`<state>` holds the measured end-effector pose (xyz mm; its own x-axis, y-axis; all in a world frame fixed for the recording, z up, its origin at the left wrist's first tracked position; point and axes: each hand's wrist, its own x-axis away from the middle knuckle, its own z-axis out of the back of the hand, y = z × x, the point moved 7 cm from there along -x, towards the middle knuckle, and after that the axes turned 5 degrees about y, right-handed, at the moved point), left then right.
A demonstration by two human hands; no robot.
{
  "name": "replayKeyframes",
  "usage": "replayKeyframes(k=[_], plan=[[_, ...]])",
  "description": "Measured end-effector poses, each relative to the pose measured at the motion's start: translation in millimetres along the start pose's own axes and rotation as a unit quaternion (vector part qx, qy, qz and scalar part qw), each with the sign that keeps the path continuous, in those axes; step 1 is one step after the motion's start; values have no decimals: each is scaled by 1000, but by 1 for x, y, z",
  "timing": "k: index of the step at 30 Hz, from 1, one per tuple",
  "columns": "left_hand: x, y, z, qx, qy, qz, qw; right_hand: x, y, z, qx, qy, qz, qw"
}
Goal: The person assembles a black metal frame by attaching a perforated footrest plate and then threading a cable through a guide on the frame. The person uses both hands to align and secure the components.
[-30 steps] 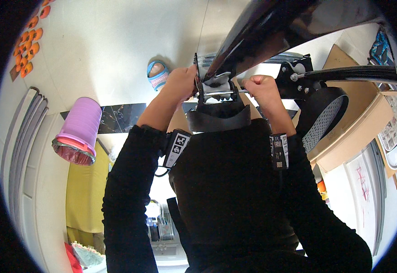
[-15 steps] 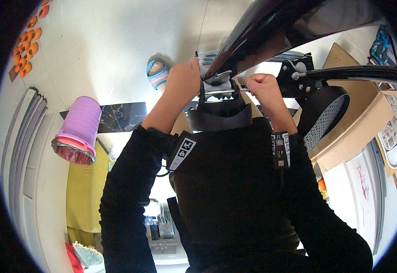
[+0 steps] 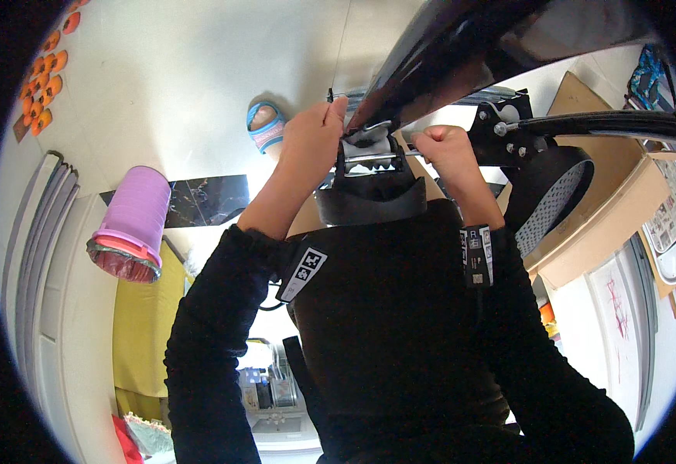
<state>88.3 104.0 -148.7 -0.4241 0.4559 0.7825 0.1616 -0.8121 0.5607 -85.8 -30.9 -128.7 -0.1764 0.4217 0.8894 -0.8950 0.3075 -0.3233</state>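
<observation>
My right hand (image 3: 448, 151) is closed in a pinch on the end of a thin metal rod (image 3: 373, 158). This rod passes crosswise through a black bracket (image 3: 393, 184) at the lower end of a glossy dark tube (image 3: 438, 69). On the bracket's other side, my left hand (image 3: 311, 133) is bent with its fingers curled in against it. Those fingertips are mostly hidden, so what they grip cannot be made out. Beyond the hands lies a metal coil spring (image 3: 486, 96). A black bolted plate (image 3: 504, 131) stands right of my right hand.
A black foot pedal (image 3: 554, 197) with a perforated face is at right, beside an open cardboard box (image 3: 609, 216). A purple bin (image 3: 138, 205) stands at left. One foot in a blue sandal (image 3: 266, 127) rests on the floor beyond my left hand.
My left hand has shifted slightly, its thumb side rising nearer the tube's end. My right hand stays at the rod's end. The view has moved a little.
</observation>
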Motion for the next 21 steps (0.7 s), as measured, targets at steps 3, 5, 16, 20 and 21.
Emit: replayKeyframes(k=[3,5,16,20,21], plan=[[5,2,3,77,8,22,997,2,-1,-1,8,2,-13,1000],[9,8,8,107,47,-4,993,2,-3,-2,-19,-3,-18,1000],[20,-6,18,182,55,3,982,-1,-2,0,-15,-6,-28,999],[20,3,17,132,62,-37,989,-3,-1,0,-15,-5,-23,1000],[21,10,19,106,73,-75,989,-2,-1,0,-18,-2,-25,1000]])
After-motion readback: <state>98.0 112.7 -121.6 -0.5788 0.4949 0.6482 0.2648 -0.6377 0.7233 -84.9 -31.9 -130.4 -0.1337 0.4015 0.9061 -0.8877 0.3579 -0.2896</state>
